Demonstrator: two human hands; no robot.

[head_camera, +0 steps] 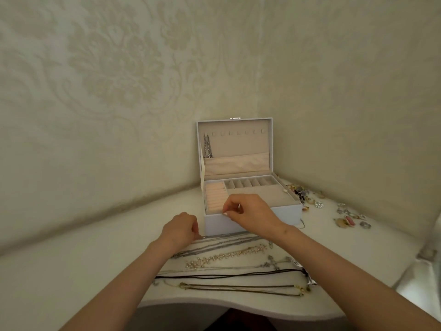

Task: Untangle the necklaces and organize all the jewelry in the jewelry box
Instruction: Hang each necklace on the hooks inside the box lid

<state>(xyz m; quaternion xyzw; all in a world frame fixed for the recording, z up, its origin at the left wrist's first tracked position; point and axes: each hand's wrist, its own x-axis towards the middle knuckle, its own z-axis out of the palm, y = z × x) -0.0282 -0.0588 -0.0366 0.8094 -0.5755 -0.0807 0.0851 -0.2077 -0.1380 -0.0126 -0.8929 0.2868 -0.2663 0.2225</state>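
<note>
A white jewelry box (286, 212) stands open against the wall, its lid upright with a silver chain (207, 146) hanging from the leftmost hook. Several necklaces lie stretched side by side on the table in front of it: silver chains (229, 242), a pearl and gold necklace (229, 255), a cross pendant chain (272, 262), a black cord (226, 275) and a gold chain (238, 289). My left hand (180, 229) pinches the end of the silver chains by the box's front left corner. My right hand (248, 212) is curled at the box's front rim, fingertips pinched; whatever it holds is too small to see.
Loose earrings, rings and brooches (307, 195) lie scattered to the right of the box, with more pieces (348, 217) further right. The white table (95, 271) has a curved front edge. Patterned wallpaper closes in behind and on both sides.
</note>
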